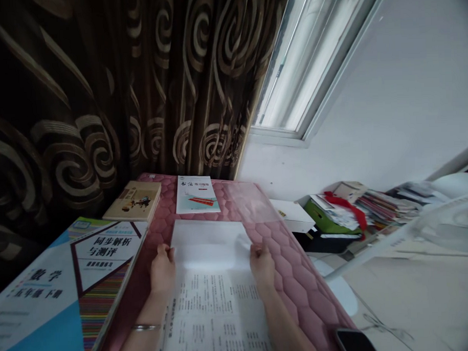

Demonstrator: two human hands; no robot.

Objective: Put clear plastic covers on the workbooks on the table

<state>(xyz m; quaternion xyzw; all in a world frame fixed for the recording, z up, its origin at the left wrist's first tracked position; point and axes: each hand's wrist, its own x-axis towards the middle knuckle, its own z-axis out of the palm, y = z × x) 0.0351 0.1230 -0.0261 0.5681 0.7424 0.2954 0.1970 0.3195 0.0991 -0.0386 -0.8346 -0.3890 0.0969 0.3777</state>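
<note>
A printed booklet (219, 319) with columns of Chinese text lies in front of me on the pink quilted table cover. Across its far end is a pale, slightly glossy sheet (211, 243); whether it is paper or plastic film I cannot tell. My left hand (163, 267) pinches the sheet's left edge, with a bracelet (145, 327) on that wrist. At the opposite edge, my right hand (262, 261) is closed on the sheet's right side, its fingertips partly hidden. A clear plastic sheet (254, 202) lies flat beyond my right hand.
Left of me lies a large maths workbook (50, 294), with a tan book (133, 201) behind it. A calligraphy booklet (197, 194) is at the far end. A phone (355, 341) sits at the near right edge; a white fan (446, 219) and piled papers (335, 213) stand beyond.
</note>
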